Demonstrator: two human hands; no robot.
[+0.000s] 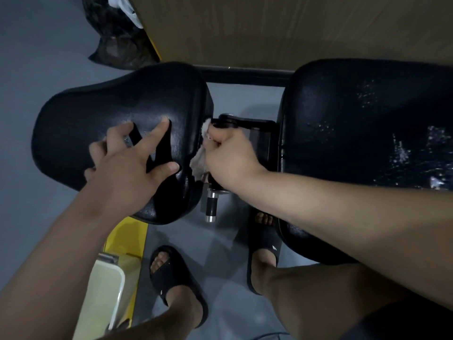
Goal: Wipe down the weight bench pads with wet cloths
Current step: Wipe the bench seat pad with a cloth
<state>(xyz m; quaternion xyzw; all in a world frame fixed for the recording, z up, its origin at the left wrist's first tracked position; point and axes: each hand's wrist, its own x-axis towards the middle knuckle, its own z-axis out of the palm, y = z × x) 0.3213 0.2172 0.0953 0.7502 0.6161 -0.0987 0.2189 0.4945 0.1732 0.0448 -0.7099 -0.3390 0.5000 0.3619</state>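
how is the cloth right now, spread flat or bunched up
Bunched up: the right hand grips the cloth as a crumpled wad at the edge of the seat pad, folds poking out above and below.

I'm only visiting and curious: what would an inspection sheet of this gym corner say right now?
Surface: grey floor under the bench.
Job's things: left pad, black, slight sheen; right pad speckled with wet marks; cloth, whitish, at the left pad's right edge.
Clutter: black bag on the floor, top left; pale object, lower left, unclear what.
Grippers: left hand spread flat on the left pad; right hand grips the cloth.
Cables: nothing seen.
Surroundings: brown board behind the bench; yellow frame part; metal pin between the pads; feet in black slides.
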